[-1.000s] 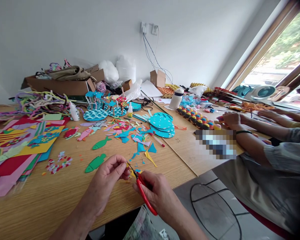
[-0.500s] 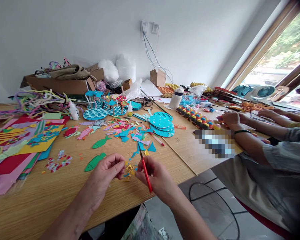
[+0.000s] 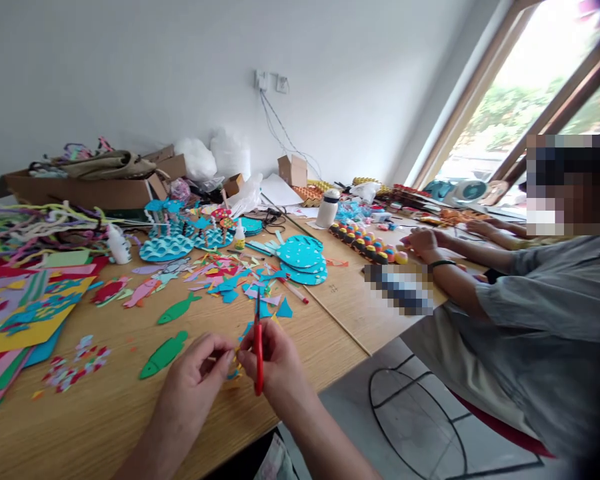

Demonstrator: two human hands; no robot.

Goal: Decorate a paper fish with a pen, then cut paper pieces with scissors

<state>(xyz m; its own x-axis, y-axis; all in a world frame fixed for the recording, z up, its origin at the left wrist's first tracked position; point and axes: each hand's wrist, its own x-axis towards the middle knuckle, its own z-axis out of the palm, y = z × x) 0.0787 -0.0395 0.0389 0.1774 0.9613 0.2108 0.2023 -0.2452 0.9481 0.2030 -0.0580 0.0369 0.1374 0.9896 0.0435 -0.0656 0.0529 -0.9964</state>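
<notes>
My right hand (image 3: 275, 363) is closed round red-handled scissors (image 3: 258, 347), whose blades point up and away over the table. My left hand (image 3: 193, 383) pinches a small yellow paper piece (image 3: 234, 367) right beside the right hand's fingertips. Both hands meet just above the near edge of the wooden table (image 3: 130, 413). A green paper fish (image 3: 163, 355) lies just left of my left hand, and a second green fish (image 3: 178, 309) lies farther back.
Coloured paper scraps (image 3: 230, 277), teal dotted discs (image 3: 300, 257) and stacked paper sheets (image 3: 25, 313) cover the table. A cardboard box (image 3: 80, 187) and pipe cleaners (image 3: 35, 223) stand at the back left. Another person's hands (image 3: 423, 243) work at the right, by a row of coloured balls (image 3: 365, 243).
The scissors swung from pointing left, blades at the paper, to upright. My hands drew closer together. The view shifted right, so the table contents slid left.
</notes>
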